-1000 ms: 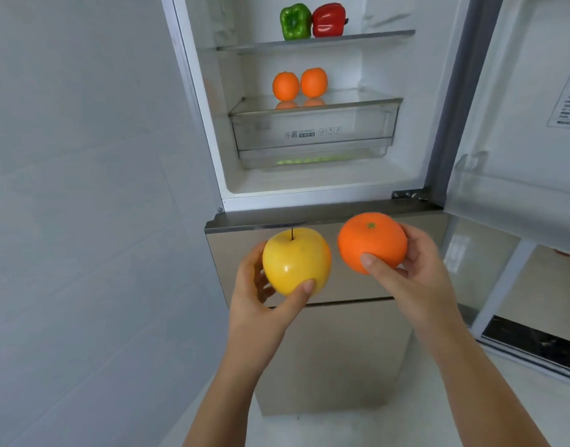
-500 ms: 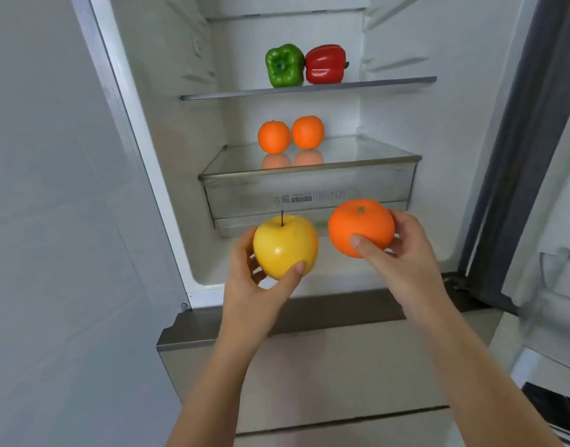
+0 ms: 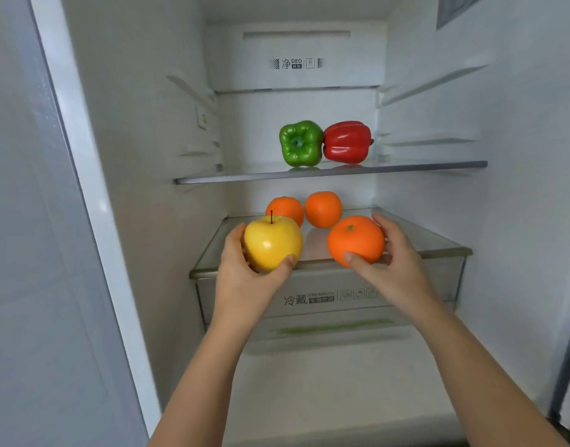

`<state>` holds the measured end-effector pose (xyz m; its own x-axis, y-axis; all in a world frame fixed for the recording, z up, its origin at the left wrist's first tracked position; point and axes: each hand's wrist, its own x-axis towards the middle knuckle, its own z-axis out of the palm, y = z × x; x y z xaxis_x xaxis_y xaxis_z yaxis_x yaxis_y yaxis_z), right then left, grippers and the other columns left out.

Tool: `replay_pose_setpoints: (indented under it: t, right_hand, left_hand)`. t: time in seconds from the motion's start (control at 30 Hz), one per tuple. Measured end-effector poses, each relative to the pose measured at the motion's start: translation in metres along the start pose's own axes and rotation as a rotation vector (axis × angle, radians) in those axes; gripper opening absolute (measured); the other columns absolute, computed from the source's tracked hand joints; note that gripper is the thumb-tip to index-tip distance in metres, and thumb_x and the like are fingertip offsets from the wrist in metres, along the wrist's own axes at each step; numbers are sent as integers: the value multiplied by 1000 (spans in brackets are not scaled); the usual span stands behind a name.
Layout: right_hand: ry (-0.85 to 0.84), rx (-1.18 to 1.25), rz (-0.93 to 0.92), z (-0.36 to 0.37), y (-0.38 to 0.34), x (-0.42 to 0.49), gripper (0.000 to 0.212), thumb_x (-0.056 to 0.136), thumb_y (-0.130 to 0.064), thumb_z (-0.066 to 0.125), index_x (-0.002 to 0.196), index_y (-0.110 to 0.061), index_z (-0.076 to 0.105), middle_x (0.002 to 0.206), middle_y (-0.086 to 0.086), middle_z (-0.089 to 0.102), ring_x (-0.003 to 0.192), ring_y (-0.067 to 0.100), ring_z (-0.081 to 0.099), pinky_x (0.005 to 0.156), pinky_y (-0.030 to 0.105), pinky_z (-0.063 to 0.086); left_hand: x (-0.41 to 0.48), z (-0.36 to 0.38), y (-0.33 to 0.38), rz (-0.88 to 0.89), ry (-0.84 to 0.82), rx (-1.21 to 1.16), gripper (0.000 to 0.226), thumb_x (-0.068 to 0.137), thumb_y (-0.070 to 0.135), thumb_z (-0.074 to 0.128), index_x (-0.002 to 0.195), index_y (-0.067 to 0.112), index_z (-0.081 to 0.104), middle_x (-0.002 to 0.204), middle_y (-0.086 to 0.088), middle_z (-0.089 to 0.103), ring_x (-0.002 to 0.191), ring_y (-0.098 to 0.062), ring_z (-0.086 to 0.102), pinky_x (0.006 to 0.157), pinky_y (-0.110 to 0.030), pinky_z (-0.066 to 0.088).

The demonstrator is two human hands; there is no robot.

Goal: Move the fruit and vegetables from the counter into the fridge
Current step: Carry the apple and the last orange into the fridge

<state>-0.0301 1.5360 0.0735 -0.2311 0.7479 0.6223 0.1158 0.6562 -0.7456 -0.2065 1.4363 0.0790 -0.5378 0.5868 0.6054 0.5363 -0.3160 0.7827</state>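
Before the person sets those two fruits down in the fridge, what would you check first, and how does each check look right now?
1. Fridge open, lower glass shelf reachable: ok.
2. Left hand firmly holds yellow apple: ok.
3. Right hand firmly holds orange: ok.
4. Bare shelf in front of the two stored oranges: ok.
5. Peppers above, clear of the hands: ok.
6. Fruit touching the shelf yet: cannot tell.

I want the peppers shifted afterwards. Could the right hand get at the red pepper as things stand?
Probably not yet: the right hand is full, gripping an orange. The path up to the red pepper looks open.
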Motion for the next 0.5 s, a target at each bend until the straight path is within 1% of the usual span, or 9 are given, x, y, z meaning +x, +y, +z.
replay_pose_setpoints:
  t: [0.07, 0.13, 0.2, 0.23, 0.3, 0.37, 0.4, 0.5]
  right_hand:
    - [-21, -50, -11, -1, 4, 16, 66, 73, -27, 75, 126, -37, 36, 124, -6, 41, 105, 15, 49, 82, 26, 40]
    - [-56, -115, -6, -3, 9, 34, 67, 73, -27, 75, 129, -31, 39, 122, -6, 43, 104, 14, 49, 84, 28, 39]
    - [-141, -116, 41, -5, 14, 52, 61, 72, -26, 75, 123, -33, 42, 117, -5, 46, 100, 14, 50, 80, 28, 40]
    - [-196, -93, 73, -6, 17, 63, 57, 72, -25, 75, 117, -34, 43, 117, -4, 48, 99, 15, 52, 79, 28, 40]
    - [-293, -61, 133, -10, 26, 85, 54, 72, -22, 76, 113, -34, 44, 118, 0, 51, 102, 17, 52, 81, 30, 43]
    - [-357, -59, 180, -16, 36, 105, 55, 73, -20, 75, 119, -27, 45, 119, 4, 51, 104, 18, 52, 85, 32, 44]
    - [-383, -65, 198, -20, 42, 113, 57, 74, -20, 75, 122, -23, 45, 120, 5, 50, 105, 19, 53, 88, 33, 44]
    - [-432, -43, 266, -29, 62, 131, 63, 73, -24, 75, 127, -16, 45, 126, 10, 50, 110, 23, 53, 96, 43, 44]
  left_hand:
    - [13, 3, -3, 23, -14, 45, 75, 68, 19, 80, 131, 20, 40, 118, 2, 51, 101, -14, 52, 81, -22, 45]
    - [26, 5, -7, 14, -34, 89, 78, 68, 18, 80, 134, 18, 38, 125, -2, 49, 108, -18, 51, 89, -31, 47]
    - [39, 7, -10, -16, -62, 142, 79, 67, 21, 80, 134, 19, 38, 126, -5, 50, 110, -22, 51, 93, -40, 46]
    - [45, 7, -11, -33, -85, 167, 78, 67, 22, 80, 133, 20, 38, 124, -5, 50, 107, -22, 52, 91, -40, 47]
    - [56, 8, -10, -66, -141, 209, 74, 69, 22, 78, 131, 20, 38, 117, -3, 50, 99, -20, 50, 82, -35, 48]
    - [66, 8, -9, -96, -200, 240, 70, 72, 21, 77, 130, 21, 38, 110, 0, 48, 96, -19, 50, 70, -31, 47]
    - [72, 7, -11, -106, -226, 245, 69, 72, 20, 77, 129, 21, 39, 108, 0, 47, 97, -20, 51, 68, -29, 45]
    - [87, 0, -20, -152, -292, 191, 71, 66, 18, 82, 124, 18, 43, 112, -4, 51, 101, -20, 51, 78, -26, 40]
